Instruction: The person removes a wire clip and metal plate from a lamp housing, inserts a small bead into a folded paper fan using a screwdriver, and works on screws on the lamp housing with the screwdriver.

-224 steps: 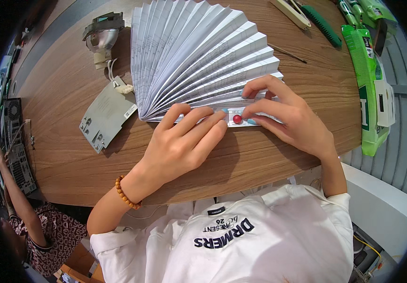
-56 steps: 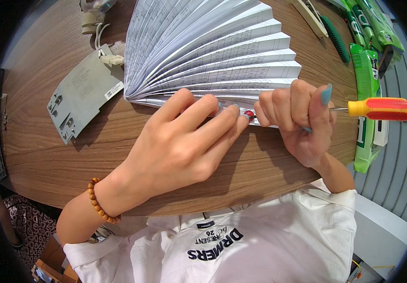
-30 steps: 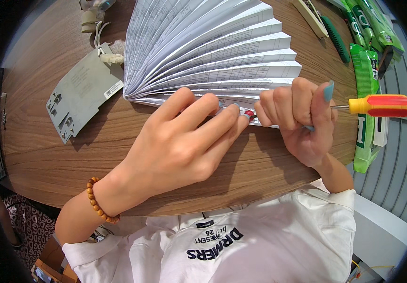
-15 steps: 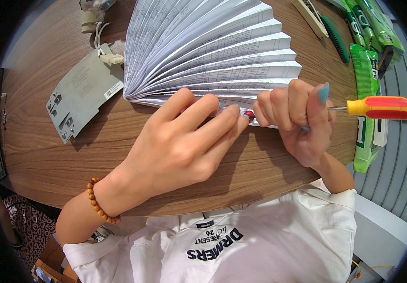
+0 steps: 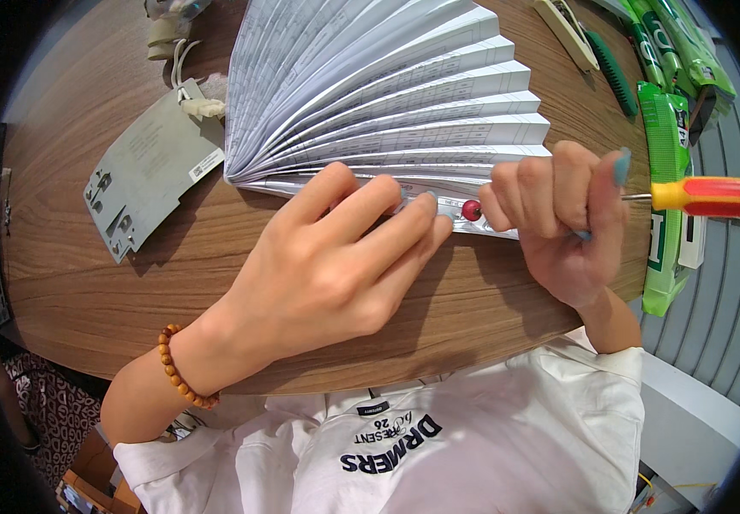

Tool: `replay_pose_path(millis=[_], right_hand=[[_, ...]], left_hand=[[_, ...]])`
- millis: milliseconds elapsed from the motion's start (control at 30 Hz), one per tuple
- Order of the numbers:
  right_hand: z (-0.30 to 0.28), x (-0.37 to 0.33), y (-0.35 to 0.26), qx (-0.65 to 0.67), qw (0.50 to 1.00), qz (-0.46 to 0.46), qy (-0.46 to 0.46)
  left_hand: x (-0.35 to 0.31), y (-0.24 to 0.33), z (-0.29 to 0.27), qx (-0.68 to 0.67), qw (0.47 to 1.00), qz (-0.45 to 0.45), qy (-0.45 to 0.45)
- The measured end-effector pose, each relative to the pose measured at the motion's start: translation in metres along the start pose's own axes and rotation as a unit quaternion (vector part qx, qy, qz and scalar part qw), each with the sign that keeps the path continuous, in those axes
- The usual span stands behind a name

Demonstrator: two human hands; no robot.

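Observation:
A pleated white paper fan (image 5: 438, 94) with printed tables spreads over the wooden table, its folds meeting at the left. My left hand (image 5: 327, 257) is closed on the fan's near edge, its thumb hidden beneath the fingers. A round red bead (image 5: 471, 211) shows between my two hands, against the near pleat. My right hand (image 5: 563, 218) is a fist around the metal shaft of a screwdriver; the red and yellow screwdriver handle (image 5: 702, 196) sticks out to the right. Whether the shaft reaches the bead is hidden by my right fingers.
A grey metal plate (image 5: 154, 171) lies to the left, with a white cable connector (image 5: 203, 106) at its corner. Green packages (image 5: 668, 120) line the right edge. A beige bar (image 5: 565, 32) and a dark green comb-like piece (image 5: 612, 73) lie at the far right.
My right hand has shifted slightly right, carrying the screwdriver with it. The red bead has also moved right and shows more fully. My left hand is almost still.

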State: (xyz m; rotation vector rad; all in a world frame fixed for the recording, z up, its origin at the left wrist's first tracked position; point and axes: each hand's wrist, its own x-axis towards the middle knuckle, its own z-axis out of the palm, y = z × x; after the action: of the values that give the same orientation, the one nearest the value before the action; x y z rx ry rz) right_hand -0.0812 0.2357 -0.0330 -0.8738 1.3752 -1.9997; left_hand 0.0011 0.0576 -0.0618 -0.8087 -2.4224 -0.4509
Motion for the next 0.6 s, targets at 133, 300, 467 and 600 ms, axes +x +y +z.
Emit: replay_pose_path(millis=[133, 300, 467, 600], right_hand=[[0.001, 0.0, 0.004, 0.001, 1.0, 0.014, 0.012], [0.001, 0.0, 0.005, -0.003, 0.999, 0.031, 0.012], [0.002, 0.001, 0.009, 0.028, 0.998, 0.049, 0.005], [0.0, 0.0, 0.011, -0.009, 1.0, 0.011, 0.019]], left_hand=[[0.0, -0.001, 0.0, 0.012, 1.0, 0.009, 0.005], [-0.001, -0.002, 0.0, -0.015, 0.999, -0.001, 0.034], [0.002, -0.008, 0.002, -0.114, 0.99, -0.074, 0.04], [0.008, -0.008, 0.0, -0.157, 0.981, -0.104, 0.035]])
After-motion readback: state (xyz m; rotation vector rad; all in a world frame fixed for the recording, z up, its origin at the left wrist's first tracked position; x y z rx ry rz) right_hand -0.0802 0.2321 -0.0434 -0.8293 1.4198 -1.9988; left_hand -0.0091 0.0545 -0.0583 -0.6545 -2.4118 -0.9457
